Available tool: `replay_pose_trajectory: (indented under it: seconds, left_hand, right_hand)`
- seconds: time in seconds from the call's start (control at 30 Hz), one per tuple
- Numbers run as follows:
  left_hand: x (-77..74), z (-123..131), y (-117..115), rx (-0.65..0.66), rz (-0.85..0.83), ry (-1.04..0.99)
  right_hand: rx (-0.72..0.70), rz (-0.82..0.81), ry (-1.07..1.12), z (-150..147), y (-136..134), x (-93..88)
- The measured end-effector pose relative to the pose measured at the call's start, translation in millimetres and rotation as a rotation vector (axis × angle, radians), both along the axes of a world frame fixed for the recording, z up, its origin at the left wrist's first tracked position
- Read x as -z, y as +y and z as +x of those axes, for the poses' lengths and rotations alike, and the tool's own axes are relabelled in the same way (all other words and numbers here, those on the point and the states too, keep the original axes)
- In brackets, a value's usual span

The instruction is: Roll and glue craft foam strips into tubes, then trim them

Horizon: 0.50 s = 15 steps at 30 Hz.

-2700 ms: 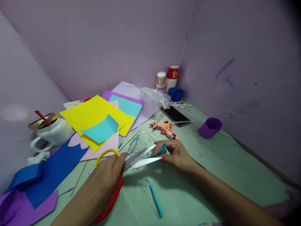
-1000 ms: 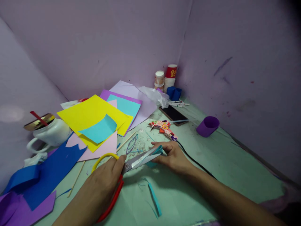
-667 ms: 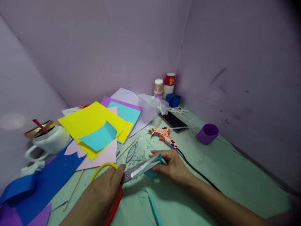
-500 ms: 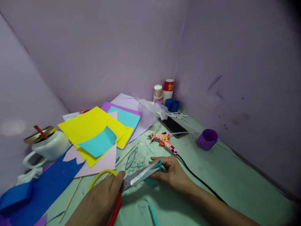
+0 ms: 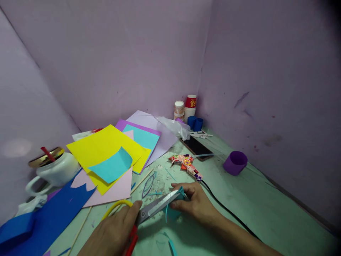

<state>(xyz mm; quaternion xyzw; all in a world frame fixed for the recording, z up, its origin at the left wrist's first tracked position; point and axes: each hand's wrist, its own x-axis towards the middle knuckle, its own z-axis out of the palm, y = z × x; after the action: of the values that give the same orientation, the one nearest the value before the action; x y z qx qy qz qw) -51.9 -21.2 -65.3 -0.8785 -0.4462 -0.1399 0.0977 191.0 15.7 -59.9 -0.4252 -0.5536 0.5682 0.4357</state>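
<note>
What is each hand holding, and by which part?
The left hand holds the scissors by their red and yellow handles; the right hand pinches the teal piece between thumb and fingers near the blade tips.

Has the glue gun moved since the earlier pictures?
No, no visible shift: the glue gun keeps its place beside the phone, nose pointing left; only the view has shifted.

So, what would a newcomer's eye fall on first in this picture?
Probably the bright yellow sheet, left of centre, with a turquoise piece lying on it. In front, the hands stand out: the left hand holds scissors, their tips at a teal piece in the right hand. Farther right is a purple tube.
</note>
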Motion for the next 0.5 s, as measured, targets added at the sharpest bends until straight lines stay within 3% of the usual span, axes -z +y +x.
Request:
replay_pose_trajectory:
  seconds: [0.27,0.5]
  left_hand:
    - [0.9,-0.3,1.1,-0.001,-0.041,-0.067]
    - [-19.9,-0.7,0.5,0.035,-0.306,-0.077]
  right_hand:
    - [0.018,0.010,-0.010,1.5,0.0,-0.9]
    - [0.041,0.018,0.013,1.7,0.5,0.0]
